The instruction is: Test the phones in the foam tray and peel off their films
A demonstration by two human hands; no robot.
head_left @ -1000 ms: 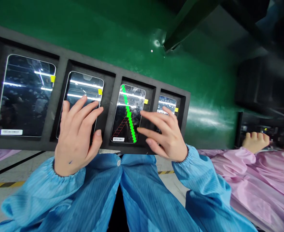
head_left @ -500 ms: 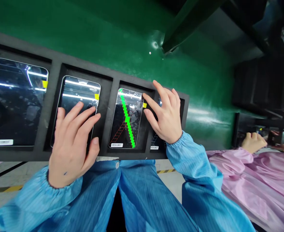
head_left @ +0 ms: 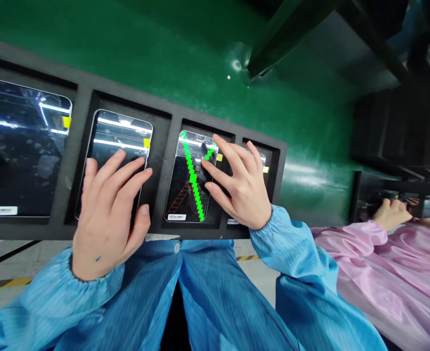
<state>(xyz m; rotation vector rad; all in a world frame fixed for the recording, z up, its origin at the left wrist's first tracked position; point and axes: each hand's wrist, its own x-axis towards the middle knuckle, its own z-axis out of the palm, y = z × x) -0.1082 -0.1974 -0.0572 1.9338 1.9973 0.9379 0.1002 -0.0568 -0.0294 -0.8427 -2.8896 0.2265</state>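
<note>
My right hand (head_left: 239, 187) is open, its index fingertip on or just over the screen of a tablet (head_left: 178, 190) in the third compartment of a black tray (head_left: 166, 180). That screen shows a long green diagonal, a short green stretch at the upper right and a red ladder-like line at the lower left. My left hand (head_left: 108, 214) is spread open over the second tablet (head_left: 122, 131), hiding its lower part; whether it touches the glass I cannot tell. A yellow tab (head_left: 146, 143) sticks to that tablet's right edge.
Another dark tablet (head_left: 21, 151) lies in the leftmost compartment, and a further tablet (head_left: 262, 158) shows partly behind my right hand. The tray rests on a green surface (head_left: 145, 48). At the right are a co-worker's pink sleeve (head_left: 354, 239) and hand (head_left: 392, 214).
My right hand has moved left and down over the third tablet's screen. A short green stretch now shows at that screen's upper right. My left hand stays nearly in place.
</note>
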